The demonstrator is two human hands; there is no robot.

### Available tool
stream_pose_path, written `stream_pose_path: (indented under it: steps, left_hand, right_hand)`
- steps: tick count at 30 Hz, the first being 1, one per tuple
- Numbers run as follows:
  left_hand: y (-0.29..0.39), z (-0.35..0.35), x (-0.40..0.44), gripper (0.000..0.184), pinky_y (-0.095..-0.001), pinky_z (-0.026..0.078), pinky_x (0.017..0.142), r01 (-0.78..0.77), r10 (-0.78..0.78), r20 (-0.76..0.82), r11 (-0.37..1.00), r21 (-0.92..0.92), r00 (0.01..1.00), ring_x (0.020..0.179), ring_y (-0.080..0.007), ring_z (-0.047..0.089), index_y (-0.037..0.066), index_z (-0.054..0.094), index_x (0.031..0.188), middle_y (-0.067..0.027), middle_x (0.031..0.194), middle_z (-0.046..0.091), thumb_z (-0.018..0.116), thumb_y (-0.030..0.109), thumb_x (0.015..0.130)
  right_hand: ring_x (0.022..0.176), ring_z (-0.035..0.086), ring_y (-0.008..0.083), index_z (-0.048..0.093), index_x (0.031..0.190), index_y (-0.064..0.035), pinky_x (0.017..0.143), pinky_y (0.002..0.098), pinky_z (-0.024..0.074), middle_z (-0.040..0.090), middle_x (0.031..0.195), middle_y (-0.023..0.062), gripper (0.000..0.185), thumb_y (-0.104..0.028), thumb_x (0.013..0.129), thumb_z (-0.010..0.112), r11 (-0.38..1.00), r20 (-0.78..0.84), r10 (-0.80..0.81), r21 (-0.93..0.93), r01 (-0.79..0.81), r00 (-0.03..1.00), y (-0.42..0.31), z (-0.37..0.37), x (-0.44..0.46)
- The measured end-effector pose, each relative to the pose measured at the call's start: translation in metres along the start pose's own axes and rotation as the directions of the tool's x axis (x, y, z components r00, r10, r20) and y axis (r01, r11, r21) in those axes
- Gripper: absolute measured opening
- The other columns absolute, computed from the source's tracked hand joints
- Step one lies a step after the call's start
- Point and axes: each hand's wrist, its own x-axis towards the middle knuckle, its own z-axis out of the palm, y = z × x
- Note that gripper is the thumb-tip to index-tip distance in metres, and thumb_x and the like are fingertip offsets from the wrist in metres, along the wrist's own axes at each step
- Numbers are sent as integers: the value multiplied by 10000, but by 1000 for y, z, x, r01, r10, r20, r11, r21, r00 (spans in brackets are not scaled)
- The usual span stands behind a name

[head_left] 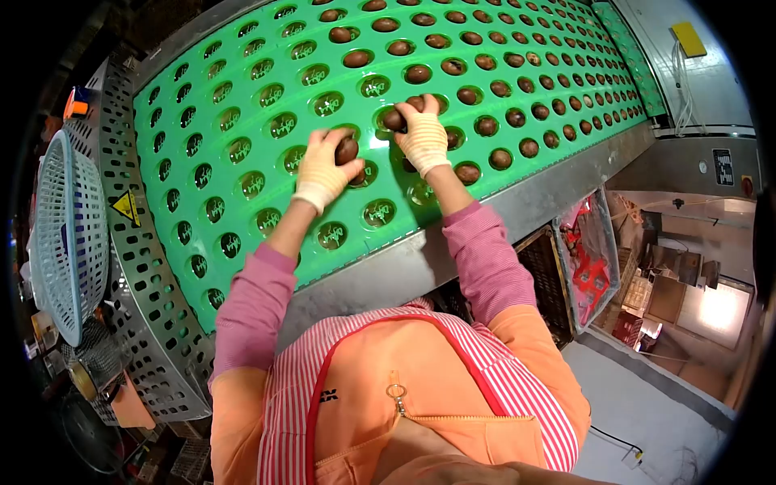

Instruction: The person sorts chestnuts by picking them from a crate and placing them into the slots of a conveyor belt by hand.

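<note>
A green moulded sheet (234, 81) with rows of oval hollows spreads before me. Dark brown eggs sit in the hollows on the right and far side, while those on the left show only printed marks. My left hand (322, 168), in a cream knit glove with bare fingertips, is closed around a brown egg (346, 150); another egg (363, 175) lies just under its thumb. My right hand (423, 136), gloved the same way, has its fingers round a brown egg (394, 120), with a second egg (416, 103) against the fingers, just over the sheet.
A metal edge (356, 283) runs along the near side of the sheet. At left are a perforated metal guard (153, 323) with a yellow warning sign (127, 208) and a pale blue plastic basket (71, 234). A bin with red items (586, 259) stands at right.
</note>
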Motion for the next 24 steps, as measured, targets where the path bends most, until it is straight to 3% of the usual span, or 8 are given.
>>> stream_pose_path:
  steps: [3, 7, 9, 10, 12, 15, 17, 24]
  left_hand:
    - [-6, -13, 32, 552, -439, 477, 963, 76, -147, 238, 956, 282, 960, 1095, -387, 580, 175, 544, 1296, -169, 1304, 480, 711, 336, 795]
    - [-43, -3, 79, 436, -454, 473, 949, -50, 60, -60, 988, 149, 996, 1066, -386, 587, 171, 560, 1285, -199, 1254, 517, 573, 379, 902]
    - [-55, -2, 117, 391, -457, 472, 938, 178, -208, -81, 943, -279, 975, 1052, -380, 572, 171, 574, 1264, -178, 1226, 547, 535, 361, 924]
    - [-60, 3, 122, 375, -456, 472, 935, 108, -117, -159, 992, -63, 980, 1051, -376, 564, 174, 579, 1252, -166, 1216, 554, 540, 343, 920]
    - [-70, 16, 123, 343, -455, 470, 930, -10, 107, -238, 926, 376, 965, 1050, -368, 548, 181, 589, 1229, -142, 1198, 567, 550, 308, 914]
    - [-73, 8, 103, 379, -469, 473, 908, -163, 196, -20, 865, 474, 980, 1065, -368, 531, 199, 574, 1250, -111, 1192, 569, 611, 182, 873]
    - [-87, 12, 98, 447, -471, 469, 911, -193, 221, -22, 890, 413, 975, 1063, -373, 531, 195, 540, 1284, -114, 1193, 565, 619, 132, 848]
    - [-23, 35, 82, 428, -468, 445, 950, -383, 391, -3, 903, 196, 920, 1131, -393, 509, 127, 540, 1276, -163, 1205, 561, 621, 205, 863]
  right_hand:
    - [1055, 605, 371, 658, 1164, -224, 867, 456, 524, 438, 1336, 174, 453, -37, 752, 648, 968, 305, 40, -249, 40, 952, -16, -11, 30]
    - [1083, 597, 324, 716, 1032, -202, 878, 431, 528, 490, 1337, 115, 370, -19, 717, 648, 942, 170, -216, -222, 251, 962, -21, -11, 71]
    - [1096, 592, 326, 715, 1003, -182, 915, 416, 513, 486, 1376, 99, 327, -35, 717, 654, 893, 478, -295, -169, 416, 827, -17, 5, 99]
    - [1127, 571, 339, 701, 1012, -161, 956, 414, 488, 480, 1384, 121, 304, -68, 725, 664, 892, 540, -296, -140, 431, 788, -14, 11, 103]
    - [1150, 552, 352, 687, 1029, -135, 973, 425, 473, 483, 1381, 140, 298, -89, 735, 667, 930, 369, -312, -72, 361, 876, 0, 18, 101]
    - [1089, 568, 373, 636, 1072, -62, 955, 427, 469, 546, 1252, 165, 322, -128, 758, 668, 992, 130, -100, 94, 88, 987, 18, -4, 75]
    - [1042, 578, 359, 617, 1108, -83, 919, 417, 486, 555, 1188, 172, 344, -126, 770, 656, 984, 199, 99, 125, -126, 975, 28, -31, 41]
    - [1149, 494, 425, 482, 1317, -122, 939, 494, 470, 476, 1316, 201, 581, -177, 774, 679, 973, 186, -32, -217, 72, 982, 22, -27, -114]
